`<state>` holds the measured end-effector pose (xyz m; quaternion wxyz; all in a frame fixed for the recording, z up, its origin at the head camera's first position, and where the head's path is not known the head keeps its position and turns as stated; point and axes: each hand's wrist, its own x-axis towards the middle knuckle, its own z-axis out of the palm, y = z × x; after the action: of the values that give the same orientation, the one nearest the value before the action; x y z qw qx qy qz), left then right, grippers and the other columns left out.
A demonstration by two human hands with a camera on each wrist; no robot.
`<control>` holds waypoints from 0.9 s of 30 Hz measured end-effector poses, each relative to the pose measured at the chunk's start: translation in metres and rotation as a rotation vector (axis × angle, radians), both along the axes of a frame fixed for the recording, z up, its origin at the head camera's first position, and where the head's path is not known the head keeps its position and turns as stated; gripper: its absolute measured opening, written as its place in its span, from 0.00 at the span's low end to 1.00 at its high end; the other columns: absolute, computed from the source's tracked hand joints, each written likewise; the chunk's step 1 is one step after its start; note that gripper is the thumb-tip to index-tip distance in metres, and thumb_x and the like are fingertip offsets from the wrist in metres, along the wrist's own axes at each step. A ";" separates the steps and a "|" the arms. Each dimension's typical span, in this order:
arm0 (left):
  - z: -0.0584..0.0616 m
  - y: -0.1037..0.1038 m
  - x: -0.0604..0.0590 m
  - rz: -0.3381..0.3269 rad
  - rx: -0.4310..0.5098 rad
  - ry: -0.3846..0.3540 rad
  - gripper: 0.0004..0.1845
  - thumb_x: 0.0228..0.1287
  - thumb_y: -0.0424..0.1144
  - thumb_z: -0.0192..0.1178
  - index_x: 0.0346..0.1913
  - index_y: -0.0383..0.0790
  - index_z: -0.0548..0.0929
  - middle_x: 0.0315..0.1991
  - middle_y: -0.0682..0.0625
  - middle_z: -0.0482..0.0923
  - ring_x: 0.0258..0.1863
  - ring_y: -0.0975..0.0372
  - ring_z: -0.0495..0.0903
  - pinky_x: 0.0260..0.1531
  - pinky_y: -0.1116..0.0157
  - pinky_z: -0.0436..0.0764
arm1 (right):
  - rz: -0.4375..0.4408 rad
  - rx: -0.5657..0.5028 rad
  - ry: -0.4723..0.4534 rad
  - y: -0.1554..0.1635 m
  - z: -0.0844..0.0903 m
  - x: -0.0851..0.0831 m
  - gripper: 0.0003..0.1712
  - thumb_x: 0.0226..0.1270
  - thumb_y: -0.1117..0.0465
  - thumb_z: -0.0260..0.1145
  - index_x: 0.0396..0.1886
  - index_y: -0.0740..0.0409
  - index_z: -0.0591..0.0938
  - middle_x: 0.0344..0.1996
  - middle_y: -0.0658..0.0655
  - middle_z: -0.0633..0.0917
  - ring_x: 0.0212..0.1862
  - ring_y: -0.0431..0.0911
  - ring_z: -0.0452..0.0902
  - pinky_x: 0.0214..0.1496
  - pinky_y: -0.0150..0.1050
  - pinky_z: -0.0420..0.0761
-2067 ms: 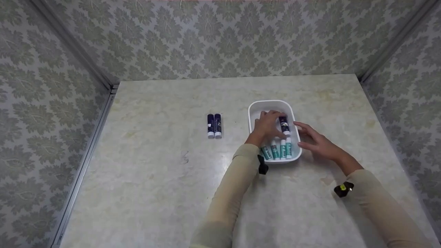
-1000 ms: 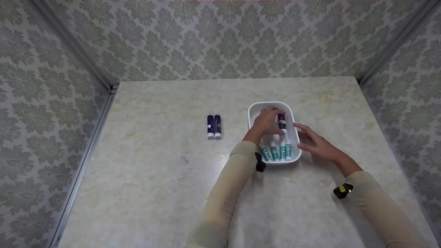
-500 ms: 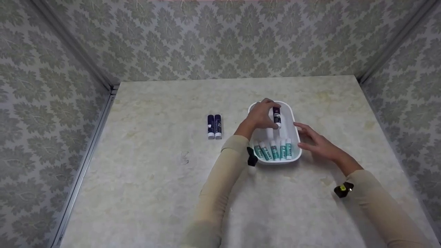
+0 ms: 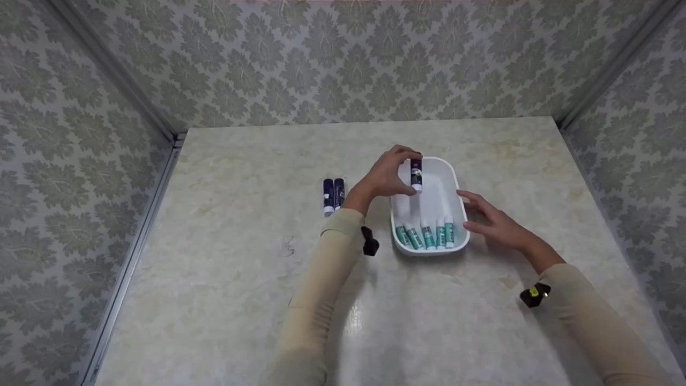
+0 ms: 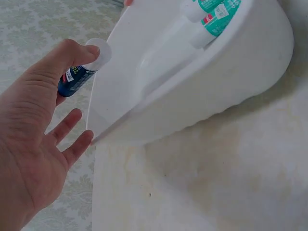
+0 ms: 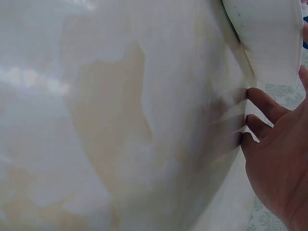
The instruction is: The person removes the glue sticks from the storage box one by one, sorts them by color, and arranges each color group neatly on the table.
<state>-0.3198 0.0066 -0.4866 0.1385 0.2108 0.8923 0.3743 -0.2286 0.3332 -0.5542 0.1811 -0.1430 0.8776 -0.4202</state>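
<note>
My left hand (image 4: 385,176) pinches a dark blue glue stick (image 4: 416,172) with a white end, thumb at the white end and fingertips at the other. It is held over the left rim of a white plastic bin (image 4: 440,187). In the left wrist view the ring and little fingers stretch out free of the glue stick (image 5: 76,79). Several green glue sticks (image 4: 427,237) with white caps lie side by side along the bin's near end. My right hand (image 4: 496,222) touches the bin's right side with extended fingertips and thumb.
Two more dark blue glue sticks (image 4: 328,194) lie side by side on the marbled table (image 4: 241,177), left of the bin; my left wrist partly covers one. Patterned walls (image 4: 353,64) enclose the table at the back and sides. A small scribble (image 4: 288,245) marks the tabletop.
My left hand has lifted the dark blue glue stick from inside the bin and carried it left to the rim, uncovering the green glue sticks. The right hand stays at the bin's side.
</note>
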 end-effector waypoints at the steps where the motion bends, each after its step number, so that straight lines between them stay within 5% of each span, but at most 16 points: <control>1: 0.000 -0.003 0.000 0.001 0.004 0.002 0.45 0.63 0.42 0.85 0.82 0.53 0.77 0.87 0.51 0.65 0.87 0.53 0.66 0.88 0.55 0.70 | 0.000 -0.004 0.003 0.001 0.000 0.000 0.49 0.86 0.49 0.69 0.95 0.39 0.52 0.87 0.71 0.68 0.88 0.71 0.62 0.89 0.80 0.52; 27: -0.012 -0.099 0.008 0.096 0.089 -0.010 0.46 0.62 0.42 0.85 0.83 0.51 0.77 0.87 0.49 0.65 0.84 0.48 0.70 0.82 0.46 0.76 | 0.013 -0.011 0.017 0.001 0.000 0.001 0.49 0.87 0.51 0.68 0.95 0.40 0.53 0.87 0.71 0.67 0.88 0.71 0.62 0.89 0.79 0.51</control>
<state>-0.3118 -0.0920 -0.4985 0.1152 0.1721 0.8831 0.4210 -0.2275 0.3339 -0.5539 0.1756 -0.1535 0.8759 -0.4225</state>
